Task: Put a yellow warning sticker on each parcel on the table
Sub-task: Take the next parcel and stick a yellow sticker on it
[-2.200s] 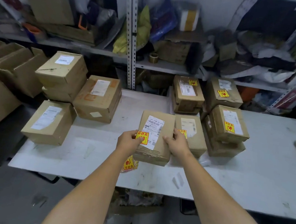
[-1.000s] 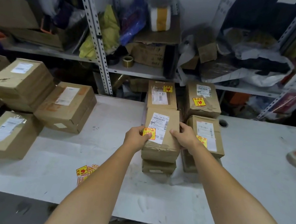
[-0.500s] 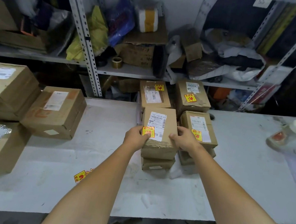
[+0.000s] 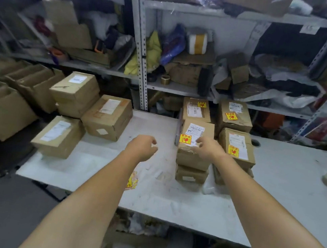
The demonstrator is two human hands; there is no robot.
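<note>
Left group: the rear left parcel (image 4: 75,91), middle left parcel (image 4: 107,116) and front left parcel (image 4: 58,136) each showed a white label and no yellow sticker. Judged outstanding.
Sticker supply: the sticker sheets (image 4: 132,179) lay on the surface (image 4: 168,203) towards its front edge, partly hidden by the left forearm.
Left hand: the left hand (image 4: 143,146) hung above the surface, well apart from the other hand, fingers loosely curled and holding nothing.
Centre stack: the top parcel (image 4: 192,159) carried a yellow sticker (image 4: 185,138) beside its label. The lower parcel (image 4: 191,174) showed only its side, so its top could not be checked.
Right hand: the right hand (image 4: 207,148) was over the top parcel's near right corner, fingers relaxed and gripping nothing. Contact could not be confirmed.
Right group: the rear centre parcel (image 4: 196,112), rear right parcel (image 4: 239,123) and front right parcel (image 4: 239,142) each bore a yellow sticker.
Progress: four stickers sighted and at least three parcels lacking one. Judged a little past halfway, with the left group due next.
</note>
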